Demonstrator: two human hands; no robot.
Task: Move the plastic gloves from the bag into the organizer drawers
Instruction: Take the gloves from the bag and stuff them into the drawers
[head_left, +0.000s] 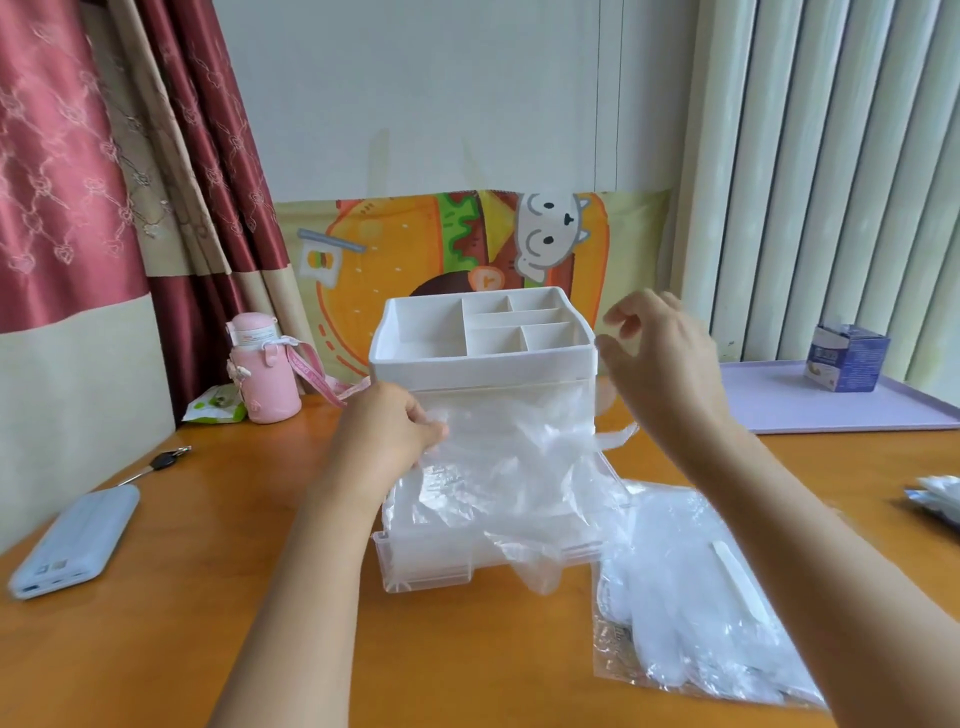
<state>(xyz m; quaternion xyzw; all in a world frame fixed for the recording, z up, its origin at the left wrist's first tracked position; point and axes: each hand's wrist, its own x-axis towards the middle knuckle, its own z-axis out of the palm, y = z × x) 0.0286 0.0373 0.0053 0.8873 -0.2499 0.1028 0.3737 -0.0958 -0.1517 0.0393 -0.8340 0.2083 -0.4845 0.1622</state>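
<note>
My left hand pinches a plastic glove over the open drawer; my right hand hovers loose, holding nothing.

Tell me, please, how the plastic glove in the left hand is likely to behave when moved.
Probably floppy: the plastic glove droops in folds below the left hand pinching it. Likely very light, since it is thin and see-through.

Pink bottle, power bank, keys
</note>
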